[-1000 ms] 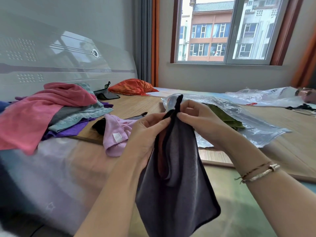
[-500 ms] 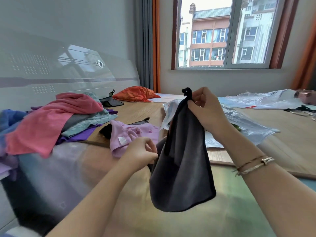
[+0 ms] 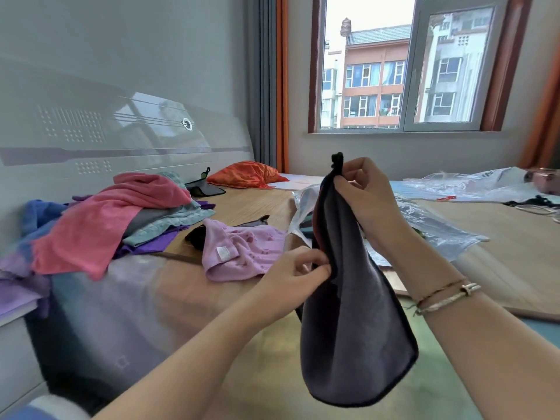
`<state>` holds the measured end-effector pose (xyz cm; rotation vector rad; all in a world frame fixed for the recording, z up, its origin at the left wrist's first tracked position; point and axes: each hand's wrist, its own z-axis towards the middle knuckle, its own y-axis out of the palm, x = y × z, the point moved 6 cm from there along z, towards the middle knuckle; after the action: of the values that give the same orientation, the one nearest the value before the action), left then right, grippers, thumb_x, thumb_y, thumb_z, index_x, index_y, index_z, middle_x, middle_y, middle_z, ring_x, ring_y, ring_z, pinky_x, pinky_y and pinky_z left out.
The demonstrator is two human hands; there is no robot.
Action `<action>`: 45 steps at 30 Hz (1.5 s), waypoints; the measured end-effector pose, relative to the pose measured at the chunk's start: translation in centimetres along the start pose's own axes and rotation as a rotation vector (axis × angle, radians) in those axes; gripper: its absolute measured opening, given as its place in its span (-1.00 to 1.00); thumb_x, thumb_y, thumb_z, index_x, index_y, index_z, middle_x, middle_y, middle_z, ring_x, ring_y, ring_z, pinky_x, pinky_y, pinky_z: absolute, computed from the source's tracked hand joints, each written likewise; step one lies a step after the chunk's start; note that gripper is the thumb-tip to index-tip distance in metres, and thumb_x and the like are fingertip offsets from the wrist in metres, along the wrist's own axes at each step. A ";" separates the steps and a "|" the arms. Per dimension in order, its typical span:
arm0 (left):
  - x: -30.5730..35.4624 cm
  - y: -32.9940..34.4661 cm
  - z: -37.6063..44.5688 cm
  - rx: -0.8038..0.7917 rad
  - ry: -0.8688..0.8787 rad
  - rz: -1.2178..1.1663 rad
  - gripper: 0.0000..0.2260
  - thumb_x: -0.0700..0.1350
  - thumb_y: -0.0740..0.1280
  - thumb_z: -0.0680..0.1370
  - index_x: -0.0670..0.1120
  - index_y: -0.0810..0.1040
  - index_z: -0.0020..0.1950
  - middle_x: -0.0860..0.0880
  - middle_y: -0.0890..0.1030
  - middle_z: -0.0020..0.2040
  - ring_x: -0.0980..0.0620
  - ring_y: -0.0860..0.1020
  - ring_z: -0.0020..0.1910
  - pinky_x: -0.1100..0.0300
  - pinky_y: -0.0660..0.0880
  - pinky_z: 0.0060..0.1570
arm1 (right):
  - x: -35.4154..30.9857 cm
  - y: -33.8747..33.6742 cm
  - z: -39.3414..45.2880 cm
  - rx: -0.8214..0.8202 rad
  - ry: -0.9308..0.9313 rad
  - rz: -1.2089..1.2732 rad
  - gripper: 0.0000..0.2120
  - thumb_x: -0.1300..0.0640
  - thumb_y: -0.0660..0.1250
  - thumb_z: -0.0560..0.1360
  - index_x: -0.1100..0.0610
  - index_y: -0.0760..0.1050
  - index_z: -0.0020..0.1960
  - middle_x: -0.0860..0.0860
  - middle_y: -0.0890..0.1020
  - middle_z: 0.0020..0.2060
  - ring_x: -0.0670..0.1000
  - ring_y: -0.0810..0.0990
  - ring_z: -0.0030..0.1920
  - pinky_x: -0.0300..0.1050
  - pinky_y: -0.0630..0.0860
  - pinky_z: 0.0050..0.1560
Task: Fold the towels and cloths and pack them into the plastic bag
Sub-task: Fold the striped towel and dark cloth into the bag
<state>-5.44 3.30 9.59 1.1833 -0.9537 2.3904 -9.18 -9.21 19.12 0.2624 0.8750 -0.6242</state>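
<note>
A dark grey cloth [image 3: 357,313] with a black hem hangs in the air in front of me. My right hand [image 3: 366,195] pinches its top corner, by the black loop. My left hand [image 3: 297,274] pinches the cloth's left edge lower down. Behind the cloth lies a clear plastic bag [image 3: 430,225] on the bamboo mat, with something green and dark partly visible inside. A lilac towel [image 3: 239,253] lies crumpled just left of my left hand. Further left is a pile of towels [image 3: 121,225], pink on top, with grey, teal and purple ones under it.
The bed's grey headboard [image 3: 121,140] runs along the left. An orange bundle [image 3: 245,175] and a black item [image 3: 203,189] lie at the far end of the mat. More clear plastic [image 3: 472,183] and black cords [image 3: 533,204] lie at the right.
My left hand slid down from the cloth's top corner to its left edge. My right hand lifted the corner higher, so the cloth hangs stretched between them.
</note>
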 end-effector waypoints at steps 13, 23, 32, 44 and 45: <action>7.5 -15.4 1.9 0.406 0.180 0.508 -0.79 0.07 0.49 0.42 0.08 0.49 -0.28 0.01 0.42 -0.01 0.01 0.47 0.07 0.14 0.42 0.10 | -1.5 -2.0 1.0 -0.047 -0.090 -0.324 -0.75 0.35 0.23 0.56 0.05 0.57 0.04 -0.12 0.63 -0.09 -0.22 0.58 -0.06 -0.49 0.43 -0.01; 3.1 -19.4 2.1 0.205 0.005 0.461 -0.75 -0.23 0.41 0.50 0.00 0.36 -0.17 -0.09 0.61 -0.13 -0.03 0.58 -0.17 0.09 0.47 -0.09 | -1.0 3.1 4.0 -0.133 -0.042 -0.451 -0.82 0.29 0.32 0.51 0.04 0.61 -0.07 -0.04 0.62 -0.21 -0.15 0.48 -0.27 -0.20 0.40 -0.13; -0.1 -21.8 5.8 0.117 -0.135 0.531 -0.63 -0.26 0.47 0.43 -0.08 0.31 0.04 -0.09 0.55 -0.08 0.12 0.48 -0.29 0.43 0.40 -0.41 | 3.8 7.8 7.5 -0.269 0.508 -0.257 -0.74 0.35 0.12 0.59 0.23 0.37 0.26 0.19 0.45 0.11 0.05 0.63 -0.53 -0.14 0.58 -0.50; 2.8 -28.9 11.9 0.539 0.175 0.299 -0.71 -0.44 0.20 0.51 -0.04 0.29 -0.05 -0.03 0.46 -0.12 -0.03 0.55 -0.16 0.10 0.64 -0.20 | -0.4 11.8 15.3 -0.099 0.004 0.171 -0.74 0.45 0.05 0.58 0.12 0.32 -0.11 0.13 0.46 -0.06 0.01 0.59 -0.04 -0.10 0.53 0.19; 2.9 -28.2 11.4 0.525 0.193 0.263 -0.66 -0.45 0.19 0.51 0.01 0.29 -0.07 -0.01 0.46 -0.14 0.00 0.55 -0.18 0.08 0.63 -0.16 | -0.5 11.3 14.5 -0.090 -0.053 0.143 -0.73 0.45 0.05 0.58 0.12 0.32 -0.10 0.13 0.47 -0.08 -0.01 0.60 -0.08 -0.11 0.54 0.16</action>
<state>14.45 16.06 28.91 0.9989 -0.4519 3.0215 6.62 -6.66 28.15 0.2235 0.8233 -0.4558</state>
